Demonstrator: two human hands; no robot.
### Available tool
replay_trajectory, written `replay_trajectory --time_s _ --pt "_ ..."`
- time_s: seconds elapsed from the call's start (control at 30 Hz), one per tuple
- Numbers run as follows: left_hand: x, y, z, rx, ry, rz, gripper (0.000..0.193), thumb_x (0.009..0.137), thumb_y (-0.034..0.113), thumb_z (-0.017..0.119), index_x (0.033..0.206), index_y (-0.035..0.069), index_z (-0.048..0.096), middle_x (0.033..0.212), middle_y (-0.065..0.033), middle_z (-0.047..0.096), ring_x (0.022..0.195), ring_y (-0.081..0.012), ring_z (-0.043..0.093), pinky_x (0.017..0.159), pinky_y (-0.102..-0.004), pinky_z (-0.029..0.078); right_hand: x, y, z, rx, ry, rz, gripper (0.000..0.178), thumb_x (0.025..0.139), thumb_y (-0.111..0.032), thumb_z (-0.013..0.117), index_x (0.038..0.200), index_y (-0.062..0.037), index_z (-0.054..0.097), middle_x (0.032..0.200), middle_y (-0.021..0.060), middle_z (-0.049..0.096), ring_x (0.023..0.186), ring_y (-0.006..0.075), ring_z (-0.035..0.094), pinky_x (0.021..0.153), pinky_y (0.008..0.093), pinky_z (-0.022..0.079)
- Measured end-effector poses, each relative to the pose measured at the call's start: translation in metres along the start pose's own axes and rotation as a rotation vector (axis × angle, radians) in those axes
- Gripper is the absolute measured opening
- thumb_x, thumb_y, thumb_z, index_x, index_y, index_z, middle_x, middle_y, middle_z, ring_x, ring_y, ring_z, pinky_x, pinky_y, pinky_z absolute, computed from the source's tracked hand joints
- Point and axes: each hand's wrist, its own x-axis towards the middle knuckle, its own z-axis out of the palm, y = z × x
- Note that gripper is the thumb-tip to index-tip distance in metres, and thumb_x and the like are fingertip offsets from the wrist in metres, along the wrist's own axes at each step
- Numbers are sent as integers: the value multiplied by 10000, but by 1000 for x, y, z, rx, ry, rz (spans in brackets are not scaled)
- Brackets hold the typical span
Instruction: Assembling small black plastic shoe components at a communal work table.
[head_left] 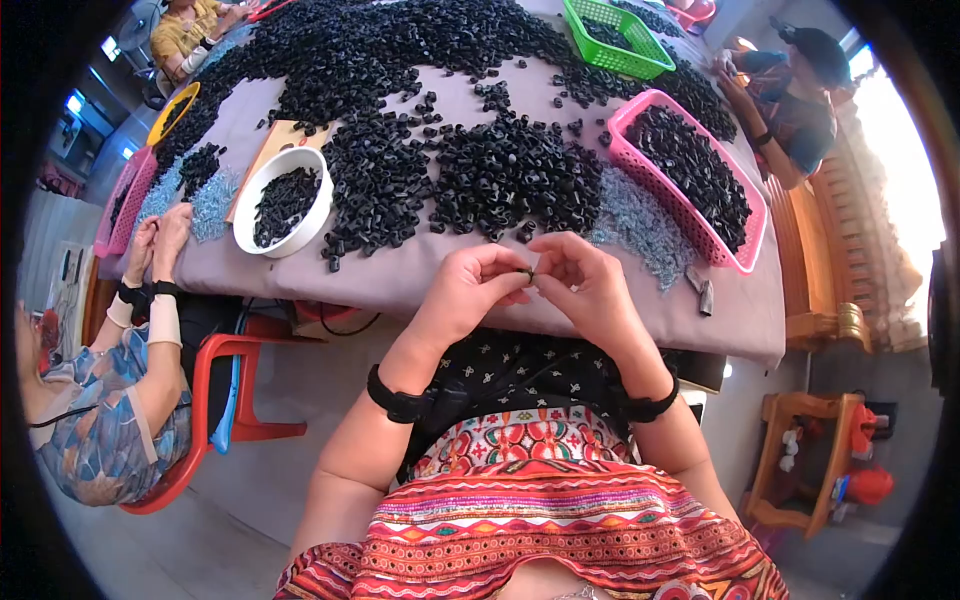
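A small dark piece (529,276) is pinched between the thumb and fingertips of the left hand (474,287) and those of the right hand (580,284), over the near edge of the cloth-covered, mauve-grey surface (385,272). The piece is largely concealed by the fingers. With the hands taken as clock centre, a loose heap of small, glossy black parts (515,175) is located at twelve o'clock. A round, white, deep bowl (292,242), partly filled with black parts, is positioned near ten o'clock. Small, translucent, pale-blue pieces (642,232) are spread between two and three o'clock. Just beyond them, a rectangular, pink, perforated basket (757,222) is loaded with black parts. A green, perforated basket (627,66) is placed farther off, near one o'clock.
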Motion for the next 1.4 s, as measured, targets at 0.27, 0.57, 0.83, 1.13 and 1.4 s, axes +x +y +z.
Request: replay_trajectory --time_s 0.27,0.57,0.83,1.13,1.4 --pt "-4 10 -7 79 -309 -170 149 949 58 648 1086 -1 652 960 -85 715 817 -158 724 709 -250 577 -2 8 -25 370 -384 306 315 864 -35 727 1156 31 629 843 12 659 737 64 626 627 212 495" --pt "3 3 -4 -68 -44 -105 150 963 78 630 1093 10 603 997 -143 729 777 -171 725 684 -258 584 25 6 -27 -535 20 -99 296 840 -145 730 1092 -5 665 899 166 681 775 305 687 700 392 552" --pt "3 4 -2 -58 42 -89 145 975 72 615 1092 -11 592 972 -133 725 770 -175 725 677 -250 585 39 15 -6 -755 -88 -155 169 821 -68 673 983 -22 676 976 173 631 906 396 650 791 471 533" --pt "4 4 -5 -37 15 -87 181 974 110 624 1113 4 577 988 -143 726 783 -175 726 654 -244 561 28 20 -38 -541 -9 -48 208 816 -41 656 1019 -12 690 952 179 674 908 372 665 803 417 536" --pt "4 3 -3 -11 51 -91 183 972 107 624 1112 -2 581 980 -144 728 788 -179 727 661 -245 559 40 9 -17 -598 30 -137 127 853 -72 643 962 -35 698 915 155 665 841 370 664 744 433 535"
